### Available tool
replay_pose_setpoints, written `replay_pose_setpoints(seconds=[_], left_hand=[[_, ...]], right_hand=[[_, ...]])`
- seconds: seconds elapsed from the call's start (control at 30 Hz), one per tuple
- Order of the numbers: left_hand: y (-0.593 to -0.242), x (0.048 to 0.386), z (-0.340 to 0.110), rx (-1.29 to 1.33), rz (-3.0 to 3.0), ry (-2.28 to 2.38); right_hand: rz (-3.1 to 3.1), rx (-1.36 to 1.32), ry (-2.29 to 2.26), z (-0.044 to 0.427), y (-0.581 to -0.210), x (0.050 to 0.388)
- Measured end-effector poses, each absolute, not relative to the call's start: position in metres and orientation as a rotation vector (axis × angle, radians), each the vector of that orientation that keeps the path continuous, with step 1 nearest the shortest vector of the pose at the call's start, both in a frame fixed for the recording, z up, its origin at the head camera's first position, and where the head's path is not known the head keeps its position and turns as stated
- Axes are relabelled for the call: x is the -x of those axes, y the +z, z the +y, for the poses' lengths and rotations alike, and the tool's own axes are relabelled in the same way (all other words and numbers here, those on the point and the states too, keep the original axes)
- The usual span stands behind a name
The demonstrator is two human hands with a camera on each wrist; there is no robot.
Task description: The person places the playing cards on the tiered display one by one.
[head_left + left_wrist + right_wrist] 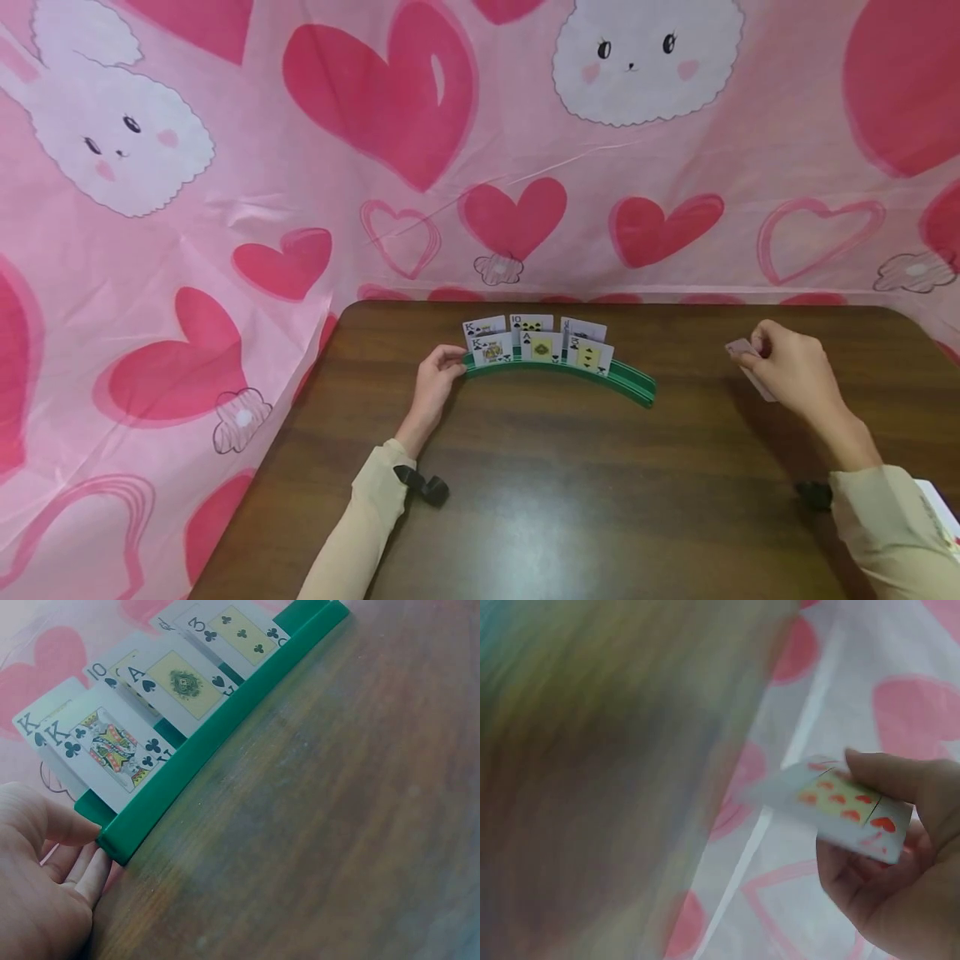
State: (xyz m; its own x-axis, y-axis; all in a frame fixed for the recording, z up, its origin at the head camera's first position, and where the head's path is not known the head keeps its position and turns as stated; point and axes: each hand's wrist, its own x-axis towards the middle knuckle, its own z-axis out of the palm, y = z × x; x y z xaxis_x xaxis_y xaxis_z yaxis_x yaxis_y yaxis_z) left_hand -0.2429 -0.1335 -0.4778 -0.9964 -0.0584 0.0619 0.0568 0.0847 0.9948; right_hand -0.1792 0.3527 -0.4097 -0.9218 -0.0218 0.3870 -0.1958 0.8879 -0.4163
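A curved green card holder (633,385) stands on the table with playing cards upright in two rows. In front are a king of clubs (112,746), an ace of spades (180,686) and a three of clubs (238,634). Behind them another king (30,724), a ten (532,321) and a partly hidden card (585,328) show. My left hand (433,385) pinches the holder's left end between thumb and fingers. Off to the right, above the table, my right hand (798,371) pinches a heart card (840,799), tilted and slightly blurred.
The brown wooden table (570,467) has rounded far corners. Pink cloth (517,150) with hearts and rabbit faces hangs behind it and on the left. A white printed item (937,508) lies at the right edge, partly covered by the right sleeve (892,517).
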Motion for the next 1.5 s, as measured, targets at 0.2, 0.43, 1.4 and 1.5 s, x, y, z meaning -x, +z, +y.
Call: replay_pose_setpoints(seconds=[0.2,0.43,1.4,1.5], left_hand=[[-0.478,0.243,-0.133,-0.009,-2.251,-2.073],[-0.478,0.242,-0.134,0.011,-2.249,-2.074],[-0.475,0.241,-0.132,0.0,-2.241,-2.07],[-0.475,0.242,-0.133,0.003,-2.244,-2.069]], right_hand=[[-2.575,-0.017,0.783,0.341,-0.396,0.179],[-2.542,0.113,0.931,0.327,-0.384,0.179],[-2.441,0.136,1.417,0.268,-0.378,0.184],[-2.425,0.161,1.451,0.265,-0.379,0.184]])
